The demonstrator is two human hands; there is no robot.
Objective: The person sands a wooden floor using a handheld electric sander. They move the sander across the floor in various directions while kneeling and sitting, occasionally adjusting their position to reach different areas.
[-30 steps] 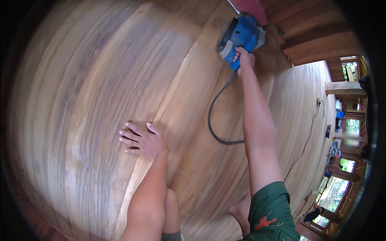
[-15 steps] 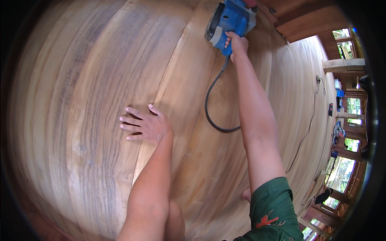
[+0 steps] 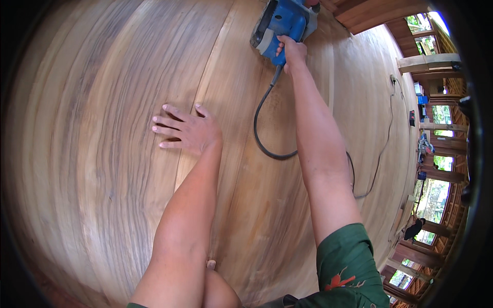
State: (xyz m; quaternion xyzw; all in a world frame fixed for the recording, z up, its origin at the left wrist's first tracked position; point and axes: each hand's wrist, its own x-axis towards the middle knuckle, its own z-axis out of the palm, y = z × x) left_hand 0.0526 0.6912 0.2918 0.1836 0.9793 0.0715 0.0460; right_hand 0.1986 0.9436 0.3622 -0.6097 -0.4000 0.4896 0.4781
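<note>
My left hand (image 3: 186, 128) lies flat with fingers spread on the streaky pale wooden boards (image 3: 102, 154). Upper centre, my right hand (image 3: 291, 51) is wrapped round the rear handle of a blue power sander (image 3: 287, 20), which rests on the boards near a wooden edge, its red rear part cut off by the top of the picture. A black cord (image 3: 272, 154) loops down from the tool and passes under my right forearm.
A dark-wood panel (image 3: 370, 15) borders the boards at upper right. A long cable (image 3: 380, 159) runs along the right side to a plug (image 3: 393, 79). Tools and boxes (image 3: 425, 146), wooden posts (image 3: 421, 63) and bright window openings line the far right.
My hands and the sander sit higher in the picture, with the sander also further left; the surroundings have shifted upward too. My left hand stays spread and my right keeps its grip.
</note>
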